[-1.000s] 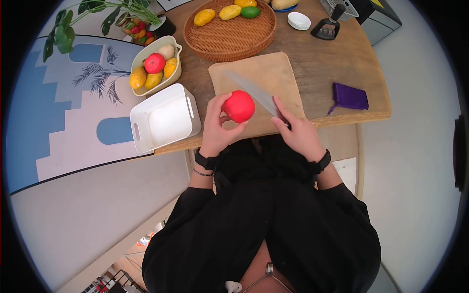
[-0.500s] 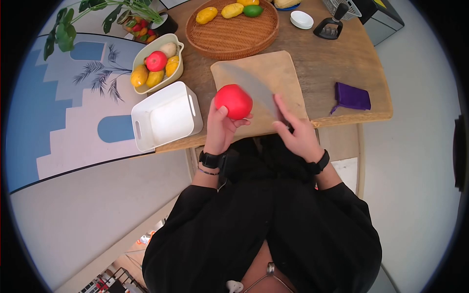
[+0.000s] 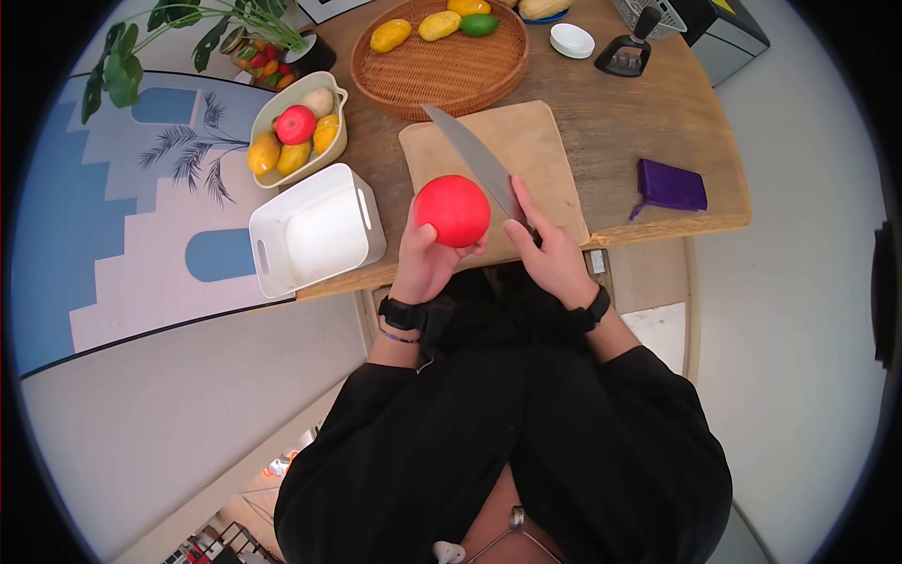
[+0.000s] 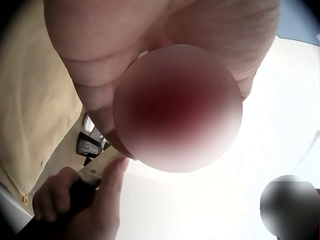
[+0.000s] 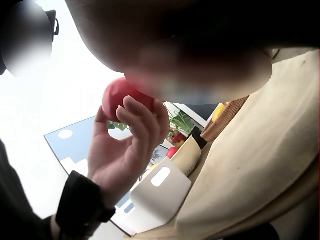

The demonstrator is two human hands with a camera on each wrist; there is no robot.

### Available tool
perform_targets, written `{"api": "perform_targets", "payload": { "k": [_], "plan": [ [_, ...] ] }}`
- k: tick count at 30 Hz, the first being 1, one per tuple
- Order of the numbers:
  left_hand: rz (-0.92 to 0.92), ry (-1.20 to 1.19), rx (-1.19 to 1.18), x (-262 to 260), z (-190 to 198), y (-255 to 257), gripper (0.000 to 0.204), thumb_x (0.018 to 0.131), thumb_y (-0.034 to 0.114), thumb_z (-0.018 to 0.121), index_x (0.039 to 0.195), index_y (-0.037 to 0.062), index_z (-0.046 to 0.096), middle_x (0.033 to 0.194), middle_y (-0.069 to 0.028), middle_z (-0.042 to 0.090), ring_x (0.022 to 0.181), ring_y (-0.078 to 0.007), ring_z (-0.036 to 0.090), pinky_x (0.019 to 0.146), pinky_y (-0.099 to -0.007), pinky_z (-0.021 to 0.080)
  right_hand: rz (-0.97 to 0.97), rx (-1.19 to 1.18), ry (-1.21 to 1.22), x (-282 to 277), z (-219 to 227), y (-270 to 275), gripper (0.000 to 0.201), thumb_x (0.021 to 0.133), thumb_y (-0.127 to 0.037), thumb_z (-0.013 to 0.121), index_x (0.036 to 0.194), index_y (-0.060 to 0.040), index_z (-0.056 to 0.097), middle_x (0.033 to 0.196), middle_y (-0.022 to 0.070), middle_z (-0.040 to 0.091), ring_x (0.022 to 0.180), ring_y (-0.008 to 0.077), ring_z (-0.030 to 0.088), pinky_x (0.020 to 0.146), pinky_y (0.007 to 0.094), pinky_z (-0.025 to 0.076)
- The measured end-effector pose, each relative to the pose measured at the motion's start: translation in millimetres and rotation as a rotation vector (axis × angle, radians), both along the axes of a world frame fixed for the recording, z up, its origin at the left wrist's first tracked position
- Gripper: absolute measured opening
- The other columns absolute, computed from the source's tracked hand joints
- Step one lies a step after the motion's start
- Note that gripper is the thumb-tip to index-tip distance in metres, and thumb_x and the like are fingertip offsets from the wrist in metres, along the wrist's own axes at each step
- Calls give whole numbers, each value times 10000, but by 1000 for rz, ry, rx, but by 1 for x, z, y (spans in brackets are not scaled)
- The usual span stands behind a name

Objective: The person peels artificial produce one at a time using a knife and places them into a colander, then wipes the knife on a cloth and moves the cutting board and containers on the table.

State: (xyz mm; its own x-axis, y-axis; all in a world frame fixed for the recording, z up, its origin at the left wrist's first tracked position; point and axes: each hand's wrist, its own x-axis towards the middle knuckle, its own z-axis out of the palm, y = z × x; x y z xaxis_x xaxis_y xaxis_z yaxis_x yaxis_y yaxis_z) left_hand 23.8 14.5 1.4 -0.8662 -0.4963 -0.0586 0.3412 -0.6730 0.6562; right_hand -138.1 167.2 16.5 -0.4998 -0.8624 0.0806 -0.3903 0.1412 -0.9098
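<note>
In my left hand is a smooth, round red fruit, held up over the near left part of the cutting board. The thumb lies on its near side and fingers curl beneath it. My right hand grips the handle of a large kitchen knife, index finger stretched along the blade. The blade slants over the board, tip pointing far left, a little right of the fruit. From the right wrist, the fruit shows in the curled fingers of the left hand; a blurred patch covers much of the left wrist view.
A white bin stands left of the board, with a cream basket of fruit behind it. A round wicker tray holds mangoes and a green fruit. To the right lie a purple pouch, a white dish and a black-handled tool.
The left hand has turned the red fruit, its thumb and fingers shifting to support it from below. The right hand has drawn the knife slightly left, toward the fruit.
</note>
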Motion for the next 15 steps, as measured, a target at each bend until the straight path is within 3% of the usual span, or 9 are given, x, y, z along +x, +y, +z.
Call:
{"api": "perform_targets", "payload": {
  "k": [5, 8, 10, 13, 15],
  "plan": [
    [76, -72, -61, -10, 10, 11, 709, 954, 218, 698, 1534, 164, 295, 1407, -171, 521, 1120, -367, 663, 906, -492, 585, 79, -106, -30, 1, 2, 4, 668, 1001, -293, 660, 1605, -242, 382, 965, 210, 728, 741, 308, 685, 749, 323, 541],
    [86, -107, 0, -12, 25, 12, 758, 952, 107, 683, 1571, 193, 254, 1445, -159, 489, 1192, -354, 632, 951, -508, 579, 129, 20, 8, 4, 1, 4, 666, 999, -295, 663, 1603, -254, 386, 990, 208, 730, 766, 331, 707, 750, 332, 550],
    [56, -119, 62, -7, 28, 8, 798, 945, 58, 678, 1590, 206, 232, 1461, -150, 476, 1238, -345, 610, 975, -508, 575, 93, -173, 56, 7, -8, 2, 656, 998, -292, 663, 1597, -270, 395, 993, 211, 729, 774, 370, 713, 728, 357, 559],
    [-43, -245, -38, -1, 24, 1, 851, 919, 9, 699, 1600, 191, 223, 1492, -135, 452, 1287, -313, 579, 945, -470, 601, 167, -20, 69, 6, 5, 9, 656, 999, -311, 660, 1597, -297, 389, 926, 208, 726, 755, 405, 698, 691, 396, 560],
    [58, -338, -353, -2, 9, 0, 880, 889, -22, 730, 1596, 156, 237, 1496, -129, 455, 1275, -290, 588, 890, -420, 630, 204, 12, 112, 5, 8, 10, 661, 999, -336, 658, 1599, -308, 381, 882, 203, 717, 732, 408, 690, 674, 413, 557]
  ]
}}
